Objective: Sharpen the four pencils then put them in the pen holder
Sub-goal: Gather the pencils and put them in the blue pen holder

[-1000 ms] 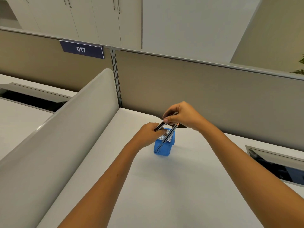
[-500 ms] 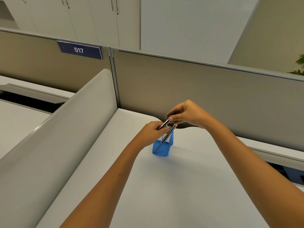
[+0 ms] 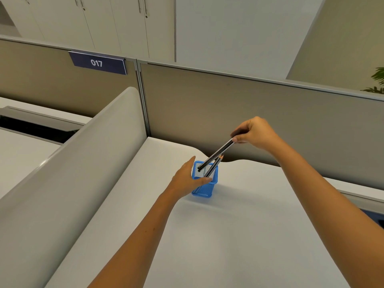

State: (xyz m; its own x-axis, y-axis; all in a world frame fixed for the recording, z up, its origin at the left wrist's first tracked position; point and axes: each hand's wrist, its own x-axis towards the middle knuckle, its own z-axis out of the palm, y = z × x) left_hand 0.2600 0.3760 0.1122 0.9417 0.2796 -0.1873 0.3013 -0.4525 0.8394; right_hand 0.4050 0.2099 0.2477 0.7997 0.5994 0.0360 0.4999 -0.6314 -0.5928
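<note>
Blue pen holder — pencil inside, another pencil entering.

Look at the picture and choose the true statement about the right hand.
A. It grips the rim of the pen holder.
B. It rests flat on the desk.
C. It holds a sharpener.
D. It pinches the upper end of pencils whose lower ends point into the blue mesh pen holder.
D: the right hand pinches the top of the pencils, which slant down into the blue pen holder, while the left hand steadies the holder.
</note>
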